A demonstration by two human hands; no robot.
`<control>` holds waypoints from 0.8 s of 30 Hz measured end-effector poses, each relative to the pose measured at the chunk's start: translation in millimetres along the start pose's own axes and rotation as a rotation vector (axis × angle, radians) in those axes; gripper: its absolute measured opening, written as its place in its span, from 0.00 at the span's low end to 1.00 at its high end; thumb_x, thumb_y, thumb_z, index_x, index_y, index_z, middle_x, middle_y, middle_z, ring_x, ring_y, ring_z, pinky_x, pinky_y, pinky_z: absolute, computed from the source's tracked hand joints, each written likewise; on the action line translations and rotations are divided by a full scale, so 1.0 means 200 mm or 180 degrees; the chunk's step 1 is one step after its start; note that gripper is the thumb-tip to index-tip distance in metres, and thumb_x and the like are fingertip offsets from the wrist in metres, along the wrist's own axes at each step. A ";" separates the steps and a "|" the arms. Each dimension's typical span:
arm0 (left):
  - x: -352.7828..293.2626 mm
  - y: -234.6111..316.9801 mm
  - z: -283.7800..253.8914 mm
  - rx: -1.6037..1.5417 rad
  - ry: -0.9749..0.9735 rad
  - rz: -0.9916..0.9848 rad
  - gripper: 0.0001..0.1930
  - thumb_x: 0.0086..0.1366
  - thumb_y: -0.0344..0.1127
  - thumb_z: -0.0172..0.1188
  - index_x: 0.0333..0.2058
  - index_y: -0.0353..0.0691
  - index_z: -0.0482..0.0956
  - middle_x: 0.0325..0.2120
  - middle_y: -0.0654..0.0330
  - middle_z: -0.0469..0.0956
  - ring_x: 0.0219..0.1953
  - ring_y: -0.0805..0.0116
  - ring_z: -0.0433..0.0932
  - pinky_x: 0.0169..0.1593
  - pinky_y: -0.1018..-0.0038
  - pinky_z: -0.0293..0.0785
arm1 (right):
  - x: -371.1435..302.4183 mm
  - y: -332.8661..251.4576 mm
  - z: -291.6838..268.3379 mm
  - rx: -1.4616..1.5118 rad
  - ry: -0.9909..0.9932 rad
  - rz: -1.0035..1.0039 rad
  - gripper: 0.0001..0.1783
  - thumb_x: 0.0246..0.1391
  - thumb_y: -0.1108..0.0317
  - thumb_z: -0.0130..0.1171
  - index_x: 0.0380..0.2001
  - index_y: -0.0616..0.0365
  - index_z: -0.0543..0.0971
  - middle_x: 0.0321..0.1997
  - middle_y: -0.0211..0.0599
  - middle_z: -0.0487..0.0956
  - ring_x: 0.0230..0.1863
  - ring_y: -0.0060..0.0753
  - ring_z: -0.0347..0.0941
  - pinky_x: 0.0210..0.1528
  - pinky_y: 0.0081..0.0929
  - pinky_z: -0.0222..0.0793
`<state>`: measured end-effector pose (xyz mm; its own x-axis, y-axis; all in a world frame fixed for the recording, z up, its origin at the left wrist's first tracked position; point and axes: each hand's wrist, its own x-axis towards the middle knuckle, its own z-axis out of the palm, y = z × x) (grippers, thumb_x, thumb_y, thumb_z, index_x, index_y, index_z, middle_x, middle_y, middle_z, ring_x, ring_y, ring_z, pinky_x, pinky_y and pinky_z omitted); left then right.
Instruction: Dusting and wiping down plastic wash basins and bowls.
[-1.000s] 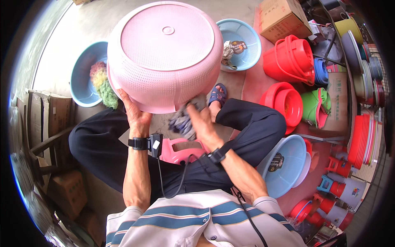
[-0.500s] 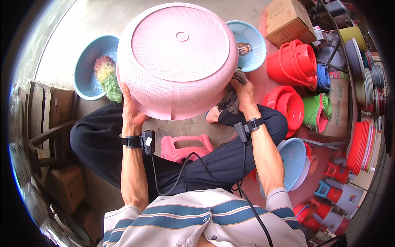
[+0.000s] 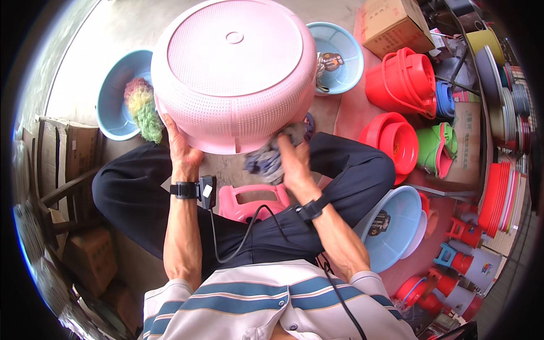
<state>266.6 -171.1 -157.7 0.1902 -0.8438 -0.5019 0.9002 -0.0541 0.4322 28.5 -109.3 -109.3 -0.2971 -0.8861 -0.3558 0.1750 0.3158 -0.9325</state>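
A large pink plastic basket [image 3: 243, 107] with many small holes is tilted bottom side toward me above my legs. My left hand [image 3: 184, 148] grips its near rim at the lower left. In my right hand [image 3: 294, 161] is a bunched dark grey cloth [image 3: 266, 163], pressed at the basket's near right rim. Under the basket, between my legs, stands a pink plastic stool [image 3: 252, 204].
To the left a blue basket [image 3: 107, 107] holds a fluffy multicoloured duster [image 3: 144, 110]. Another blue basket [image 3: 348, 48] stands at the far right. Red buckets [image 3: 396, 85], red basins [image 3: 399, 147], a green bucket [image 3: 436, 147] and a cardboard box [image 3: 396, 25] line the right.
My right hand, with the cloth, has swung inward and nearer to me along the basket's rim. The basket has shifted slightly left and away. My left hand keeps its grip.
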 end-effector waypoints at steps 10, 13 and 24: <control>-0.05 0.05 -0.02 0.0081 -0.0044 -0.0568 0.35 0.65 0.61 0.57 0.63 0.45 0.67 0.59 0.59 0.72 0.59 0.58 0.70 0.62 0.55 0.69 | 0.07 0.10 -0.08 0.0350 -0.0037 0.0137 0.10 0.54 0.71 0.60 0.39 0.61 0.77 0.36 0.28 0.76 0.36 0.21 0.72 0.41 0.23 0.70; 0.02 0.12 -0.11 0.0168 -0.0052 -0.0687 0.36 0.65 0.63 0.55 0.62 0.43 0.68 0.61 0.57 0.71 0.61 0.53 0.69 0.62 0.47 0.66 | 0.28 -0.03 -0.25 0.0326 0.0008 0.0493 0.10 0.53 0.72 0.60 0.40 0.62 0.78 0.37 0.32 0.79 0.37 0.27 0.75 0.43 0.27 0.73; 0.10 0.22 -0.12 -0.0300 -0.0388 -0.0921 0.31 0.68 0.54 0.57 0.58 0.33 0.69 0.55 0.52 0.76 0.55 0.55 0.75 0.59 0.52 0.72 | 0.31 -0.17 -0.39 0.0438 -0.0629 0.0783 0.10 0.53 0.68 0.62 0.39 0.59 0.79 0.38 0.31 0.80 0.39 0.26 0.76 0.45 0.29 0.74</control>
<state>319.5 -176.9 -166.1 -0.1219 -0.8586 -0.4980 0.9434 -0.2561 0.2106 -68.5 -148.4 -103.3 -0.0451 -0.8419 -0.5377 0.3477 0.4913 -0.7986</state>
